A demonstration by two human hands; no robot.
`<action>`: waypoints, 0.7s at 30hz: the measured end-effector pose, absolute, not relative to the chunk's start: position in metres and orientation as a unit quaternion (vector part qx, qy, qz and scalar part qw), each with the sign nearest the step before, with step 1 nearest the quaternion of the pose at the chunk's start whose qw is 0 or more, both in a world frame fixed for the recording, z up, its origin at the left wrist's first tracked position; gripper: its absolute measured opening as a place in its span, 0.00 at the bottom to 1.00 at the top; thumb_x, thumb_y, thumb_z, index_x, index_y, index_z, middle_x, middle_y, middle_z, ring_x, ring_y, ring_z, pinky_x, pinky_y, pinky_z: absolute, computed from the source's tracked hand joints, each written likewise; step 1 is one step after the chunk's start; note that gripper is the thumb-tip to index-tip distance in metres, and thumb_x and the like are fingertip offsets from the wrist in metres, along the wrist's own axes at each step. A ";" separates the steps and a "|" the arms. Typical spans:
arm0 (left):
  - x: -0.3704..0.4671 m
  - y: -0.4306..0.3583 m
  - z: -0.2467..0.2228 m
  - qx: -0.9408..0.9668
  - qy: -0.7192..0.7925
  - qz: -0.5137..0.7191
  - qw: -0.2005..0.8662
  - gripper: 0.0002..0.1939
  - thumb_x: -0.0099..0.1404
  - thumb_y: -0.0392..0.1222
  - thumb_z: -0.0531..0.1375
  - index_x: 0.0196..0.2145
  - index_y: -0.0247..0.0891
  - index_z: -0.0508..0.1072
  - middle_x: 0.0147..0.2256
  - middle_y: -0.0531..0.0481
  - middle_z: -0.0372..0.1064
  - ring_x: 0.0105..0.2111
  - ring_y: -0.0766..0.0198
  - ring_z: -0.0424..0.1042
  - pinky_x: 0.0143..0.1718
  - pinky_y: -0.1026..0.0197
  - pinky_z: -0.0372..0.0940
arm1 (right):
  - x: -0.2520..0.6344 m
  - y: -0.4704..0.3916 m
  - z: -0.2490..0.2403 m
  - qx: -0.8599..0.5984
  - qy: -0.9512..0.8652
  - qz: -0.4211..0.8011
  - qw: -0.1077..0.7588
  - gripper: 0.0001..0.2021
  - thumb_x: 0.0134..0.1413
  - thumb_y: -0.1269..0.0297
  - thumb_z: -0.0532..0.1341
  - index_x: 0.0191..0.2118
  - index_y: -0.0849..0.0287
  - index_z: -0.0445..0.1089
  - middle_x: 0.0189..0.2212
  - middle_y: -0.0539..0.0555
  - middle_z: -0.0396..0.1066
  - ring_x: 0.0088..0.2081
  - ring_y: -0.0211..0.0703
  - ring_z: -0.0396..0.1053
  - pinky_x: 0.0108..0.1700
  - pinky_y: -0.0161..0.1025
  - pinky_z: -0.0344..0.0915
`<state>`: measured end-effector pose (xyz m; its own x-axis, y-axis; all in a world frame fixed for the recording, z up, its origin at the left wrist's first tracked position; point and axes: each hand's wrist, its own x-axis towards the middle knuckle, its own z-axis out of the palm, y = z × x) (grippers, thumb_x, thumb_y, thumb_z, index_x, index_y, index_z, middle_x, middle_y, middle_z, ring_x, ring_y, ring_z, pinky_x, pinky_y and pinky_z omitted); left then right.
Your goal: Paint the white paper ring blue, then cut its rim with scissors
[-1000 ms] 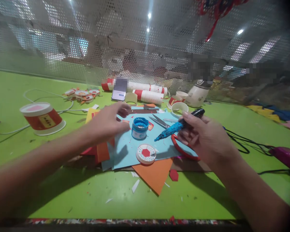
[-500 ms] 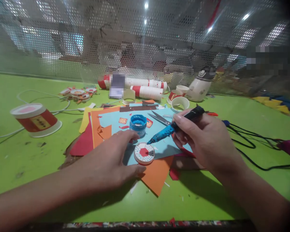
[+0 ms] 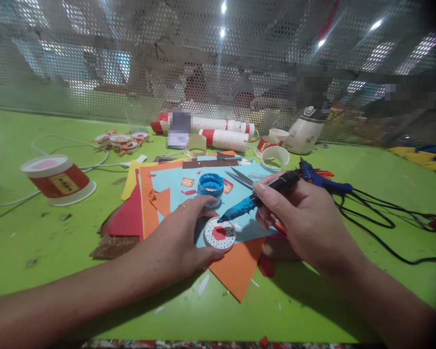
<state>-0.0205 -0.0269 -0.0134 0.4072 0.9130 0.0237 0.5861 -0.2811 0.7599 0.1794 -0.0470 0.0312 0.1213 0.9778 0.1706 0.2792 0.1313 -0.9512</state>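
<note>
My right hand (image 3: 305,218) grips a black marker (image 3: 281,183) whose front end is coated in blue paint. Its tip is at the upper rim area of a small white disc (image 3: 210,240), which has a red hexagon in the middle and blue dots in its segments. Around the disc's left side curves my left hand (image 3: 183,232), thumb at the lower edge and fingers by the upper edge. An open jar of blue paint (image 3: 210,186) stands just behind those fingers. Scissors (image 3: 240,177) lie beside the marker, their handles partly hidden by my right hand.
Coloured paper sheets (image 3: 170,174) lie under the work. A red and white paper cup (image 3: 58,179) stands upside down at left. Behind are small decorated discs (image 3: 119,140), stacked cups (image 3: 225,139), a cut cup ring (image 3: 275,157) and a bottle (image 3: 305,131). A blue glue gun (image 3: 321,182) with cords lies right.
The marker tip has shifted slightly left and down over the disc. My left thumb has come against the disc's edge. The view has shifted a little, showing more of the glue gun.
</note>
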 end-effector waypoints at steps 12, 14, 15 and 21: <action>-0.019 -0.028 -0.010 0.763 0.502 0.232 0.333 0.45 0.49 0.43 0.72 0.62 0.44 0.61 0.50 0.46 0.75 0.47 0.50 0.74 0.51 0.48 0.67 | 0.176 -0.045 0.024 -0.480 -0.690 0.280 0.463 0.08 0.61 0.64 0.62 0.30 0.58 0.68 0.19 0.43 0.67 0.21 0.31 0.63 0.25 0.28 0.63; -0.019 -0.028 -0.010 0.764 0.503 0.230 0.333 0.45 0.49 0.42 0.72 0.63 0.43 0.61 0.50 0.45 0.74 0.47 0.50 0.74 0.51 0.48 0.67 | 0.175 -0.044 0.024 -0.480 -0.694 0.274 0.462 0.08 0.61 0.64 0.62 0.30 0.58 0.68 0.19 0.43 0.67 0.21 0.31 0.63 0.24 0.29 0.63; -0.019 -0.029 -0.009 0.764 0.503 0.229 0.334 0.45 0.49 0.42 0.72 0.63 0.43 0.61 0.50 0.45 0.74 0.46 0.50 0.74 0.51 0.49 0.67 | 0.175 -0.044 0.023 -0.482 -0.693 0.271 0.462 0.08 0.61 0.64 0.62 0.30 0.58 0.68 0.20 0.44 0.67 0.21 0.32 0.64 0.24 0.29 0.63; -0.018 -0.028 -0.008 0.768 0.503 0.222 0.329 0.44 0.49 0.43 0.71 0.63 0.43 0.61 0.51 0.44 0.74 0.46 0.49 0.74 0.50 0.49 0.67 | 0.178 -0.044 0.020 -0.501 -0.693 0.261 0.448 0.11 0.61 0.57 0.63 0.30 0.56 0.69 0.21 0.45 0.67 0.22 0.35 0.65 0.25 0.33 0.63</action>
